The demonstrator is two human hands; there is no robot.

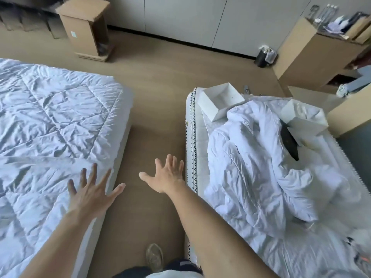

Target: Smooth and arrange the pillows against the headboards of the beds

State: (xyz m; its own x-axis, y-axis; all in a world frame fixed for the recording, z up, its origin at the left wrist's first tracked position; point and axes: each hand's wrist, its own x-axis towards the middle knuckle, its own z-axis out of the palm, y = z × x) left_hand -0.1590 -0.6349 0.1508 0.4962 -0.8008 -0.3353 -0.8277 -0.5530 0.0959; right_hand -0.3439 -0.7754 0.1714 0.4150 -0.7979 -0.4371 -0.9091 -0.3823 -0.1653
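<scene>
Two beds flank a narrow aisle of tan floor. The left bed (50,127) is covered by a flat white quilted duvet. On the right bed (192,137) a crumpled white duvet (257,167) lies heaped on the bare mattress. No pillow or headboard is in view. My left hand (90,191) is open with fingers spread, over the left bed's near edge. My right hand (167,175) is open too, stretched out over the aisle beside the right mattress's side. Neither hand holds anything.
Two white open boxes (220,101) (303,117) and a dark flat object (289,143) sit on the right bed. Cardboard boxes (86,29) (313,51) and a small black bin (264,57) stand on the floor by the far wall. My shoe (154,257) is in the aisle.
</scene>
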